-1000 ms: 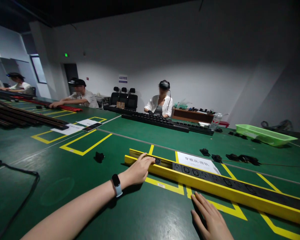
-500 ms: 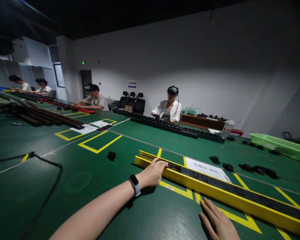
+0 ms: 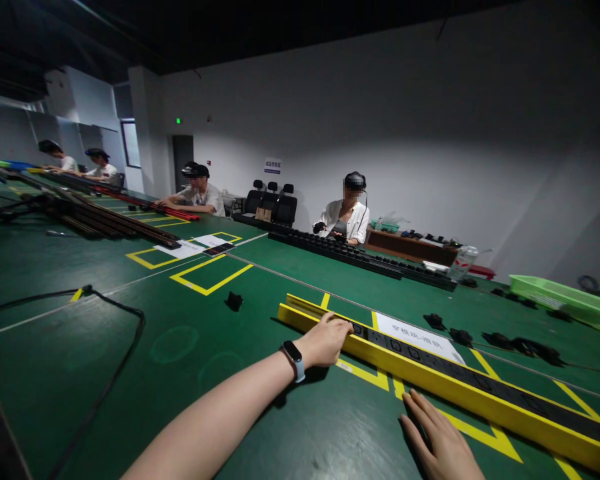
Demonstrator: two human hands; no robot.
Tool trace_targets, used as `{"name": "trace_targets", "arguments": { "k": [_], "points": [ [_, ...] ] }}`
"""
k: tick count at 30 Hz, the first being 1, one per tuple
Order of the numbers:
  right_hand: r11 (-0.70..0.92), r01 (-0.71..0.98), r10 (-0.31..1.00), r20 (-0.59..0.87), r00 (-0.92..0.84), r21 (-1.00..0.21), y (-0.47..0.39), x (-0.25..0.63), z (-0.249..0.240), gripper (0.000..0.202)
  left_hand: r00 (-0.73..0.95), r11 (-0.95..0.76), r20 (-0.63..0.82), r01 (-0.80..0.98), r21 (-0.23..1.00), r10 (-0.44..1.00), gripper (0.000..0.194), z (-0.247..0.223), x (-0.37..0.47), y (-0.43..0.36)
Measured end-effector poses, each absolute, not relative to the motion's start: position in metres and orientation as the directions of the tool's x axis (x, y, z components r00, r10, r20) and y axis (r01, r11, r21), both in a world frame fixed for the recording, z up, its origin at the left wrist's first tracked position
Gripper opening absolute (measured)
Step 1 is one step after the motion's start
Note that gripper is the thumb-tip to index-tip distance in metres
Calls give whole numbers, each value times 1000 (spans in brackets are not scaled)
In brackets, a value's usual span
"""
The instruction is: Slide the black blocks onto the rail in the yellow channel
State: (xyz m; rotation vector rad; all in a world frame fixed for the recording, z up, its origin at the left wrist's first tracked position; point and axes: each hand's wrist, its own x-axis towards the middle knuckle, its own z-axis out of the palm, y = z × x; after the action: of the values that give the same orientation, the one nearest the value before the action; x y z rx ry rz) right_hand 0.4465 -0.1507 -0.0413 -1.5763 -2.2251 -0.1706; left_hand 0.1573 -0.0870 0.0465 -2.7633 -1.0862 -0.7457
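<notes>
A long yellow rail [image 3: 380, 362] with a channel lies slantwise across the green table in front of me. Black socket modules [image 3: 435, 361] fill the channel from its middle to the right edge of view. My left hand [image 3: 326, 341], a watch on its wrist, reaches over the near wall near the rail's left end. Its bent fingers press on the leftmost black socket module [image 3: 359, 329], partly hiding it. That module sits close to the row on its right. Fingers stretched out, my right hand [image 3: 443, 440] rests on or just above the table, beside the rail and holding nothing.
A white paper sign [image 3: 417, 337] lies behind the rail. Loose black parts [image 3: 460, 337] sit beyond it, and one black piece [image 3: 234, 301] is left of the rail. A green basket [image 3: 565, 300] stands far right. A black cable [image 3: 140, 320] crosses the left side. Co-workers sit opposite.
My left hand has moved right along the channel, and the leftmost socket module has slid with it, narrowing the gap to the row. The view has turned slightly left. My right hand stays put.
</notes>
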Motion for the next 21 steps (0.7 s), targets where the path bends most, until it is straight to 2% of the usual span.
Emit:
{"name": "trace_targets", "arguments": {
  "k": [12,21],
  "points": [
    [349,927,877,398,-271,-138,-148,448,-45,54,654,-751,435,655,84,619,42,49,164,-89],
    [350,926,887,367,-279,-141,-148,452,-37,58,666,-770,410,614,173,623,63,60,150,-76]
  ]
}}
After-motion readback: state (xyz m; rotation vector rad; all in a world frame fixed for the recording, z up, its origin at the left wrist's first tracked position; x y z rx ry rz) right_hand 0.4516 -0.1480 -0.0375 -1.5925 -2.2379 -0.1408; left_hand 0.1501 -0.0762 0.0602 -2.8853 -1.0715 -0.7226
